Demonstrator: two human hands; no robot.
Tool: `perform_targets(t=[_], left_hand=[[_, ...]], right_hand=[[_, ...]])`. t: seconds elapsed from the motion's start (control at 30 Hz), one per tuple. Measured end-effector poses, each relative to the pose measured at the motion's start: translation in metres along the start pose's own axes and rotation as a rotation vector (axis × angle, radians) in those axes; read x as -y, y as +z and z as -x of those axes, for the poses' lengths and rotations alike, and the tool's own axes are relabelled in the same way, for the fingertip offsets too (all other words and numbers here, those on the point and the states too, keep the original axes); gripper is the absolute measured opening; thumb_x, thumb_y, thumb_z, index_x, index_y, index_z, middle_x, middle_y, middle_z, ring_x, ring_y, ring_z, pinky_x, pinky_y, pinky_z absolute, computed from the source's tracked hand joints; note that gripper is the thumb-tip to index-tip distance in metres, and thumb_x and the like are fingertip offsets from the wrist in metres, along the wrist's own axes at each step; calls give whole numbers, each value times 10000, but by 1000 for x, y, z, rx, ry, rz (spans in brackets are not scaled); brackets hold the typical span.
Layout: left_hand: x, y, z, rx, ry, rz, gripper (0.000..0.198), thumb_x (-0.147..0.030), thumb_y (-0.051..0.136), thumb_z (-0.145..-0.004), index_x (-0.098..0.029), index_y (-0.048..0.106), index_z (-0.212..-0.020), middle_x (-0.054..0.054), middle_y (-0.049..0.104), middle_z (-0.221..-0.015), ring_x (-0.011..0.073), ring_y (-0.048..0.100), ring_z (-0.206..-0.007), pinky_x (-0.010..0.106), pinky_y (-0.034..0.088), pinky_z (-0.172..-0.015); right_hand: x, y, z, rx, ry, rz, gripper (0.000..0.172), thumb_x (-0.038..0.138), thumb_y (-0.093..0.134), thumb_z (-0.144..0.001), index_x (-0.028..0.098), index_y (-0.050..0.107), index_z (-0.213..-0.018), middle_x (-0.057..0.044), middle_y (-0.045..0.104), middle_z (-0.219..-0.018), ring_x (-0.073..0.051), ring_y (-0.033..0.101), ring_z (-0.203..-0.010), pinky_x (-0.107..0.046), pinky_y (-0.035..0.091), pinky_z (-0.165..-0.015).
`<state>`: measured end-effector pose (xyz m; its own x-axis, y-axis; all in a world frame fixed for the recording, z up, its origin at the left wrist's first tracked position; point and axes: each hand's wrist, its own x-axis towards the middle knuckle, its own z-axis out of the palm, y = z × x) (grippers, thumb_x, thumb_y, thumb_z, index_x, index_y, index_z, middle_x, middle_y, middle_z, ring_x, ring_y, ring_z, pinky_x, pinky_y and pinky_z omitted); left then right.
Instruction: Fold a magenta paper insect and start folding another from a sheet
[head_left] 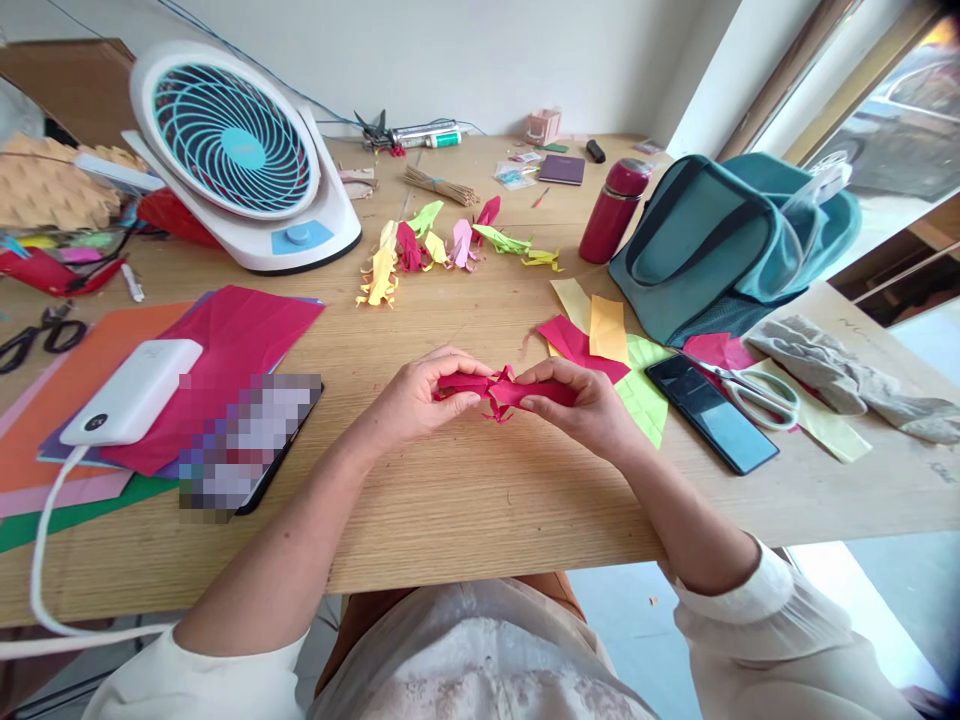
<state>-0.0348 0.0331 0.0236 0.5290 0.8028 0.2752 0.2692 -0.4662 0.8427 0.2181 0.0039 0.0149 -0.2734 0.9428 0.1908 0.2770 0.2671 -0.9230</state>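
Note:
A dark pink folded paper figure (497,390) with thin leg-like points is held between my two hands just above the table. My left hand (435,393) pinches its left end between thumb and fingers. The right end is gripped the same way by my right hand (574,400). Parts of the paper are hidden behind the fingers. To the right of my right hand lie paper pieces: a red piece (577,345), an orange strip (608,328) and a light green sheet (651,385). Behind my hands stand several folded paper figures (461,245) in different colours.
At the left are a fan (244,160), coloured paper sheets (247,330), a white power bank (135,390) with a cable, a phone (251,440) and black scissors (45,335). At the right are a red flask (613,212), teal bag (697,250), phone (712,412), scissors (757,395) and grey gloves (840,375).

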Motion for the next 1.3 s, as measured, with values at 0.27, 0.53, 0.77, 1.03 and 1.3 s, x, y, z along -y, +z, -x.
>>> perform_targets(t=[0.27,0.53,0.77,1.03,1.3], left_hand=[[-2,4,2,16,-60,64,325,-270,744,-872,-202,719,-1189,72,722,-1166,213,699,-1061,336,554,-966],[2,5,3,3,-116,63,271,-344,757,-871,-206,701,-1097,38,742,-1021,191,717,-934,297,551,-853],[4,1,-1,-33,57,-33,186,-257,738,-888,-208,732,-1067,62,674,-1063,197,659,-1022,315,499,-920],[1,0,0,-25,35,-64,186,-276,727,-909,-210,746,-1081,58,681,-1042,188,655,-995,295,492,-895],[1,-1,-1,7,31,-50,208,-285,736,-900,-212,772,-1091,73,728,-1051,205,659,-1043,322,500,-945]], right_hand=[[-1,2,0,-10,-31,33,246,415,770,-867,234,747,-1033,-42,758,-1018,-220,703,-955,-368,530,-879],[-2,2,1,7,-110,61,192,359,752,-899,228,748,-1039,-44,745,-1022,-205,700,-952,-346,525,-857],[-3,2,0,22,-115,33,177,350,752,-900,232,747,-1031,-43,747,-1042,-208,702,-977,-343,530,-872],[-3,4,2,-22,-275,163,162,308,719,-932,251,739,-1082,-58,730,-1049,-208,701,-972,-343,551,-858],[-3,5,3,-44,-312,219,171,261,703,-939,258,749,-1104,-55,709,-1033,-190,694,-949,-323,555,-841]])
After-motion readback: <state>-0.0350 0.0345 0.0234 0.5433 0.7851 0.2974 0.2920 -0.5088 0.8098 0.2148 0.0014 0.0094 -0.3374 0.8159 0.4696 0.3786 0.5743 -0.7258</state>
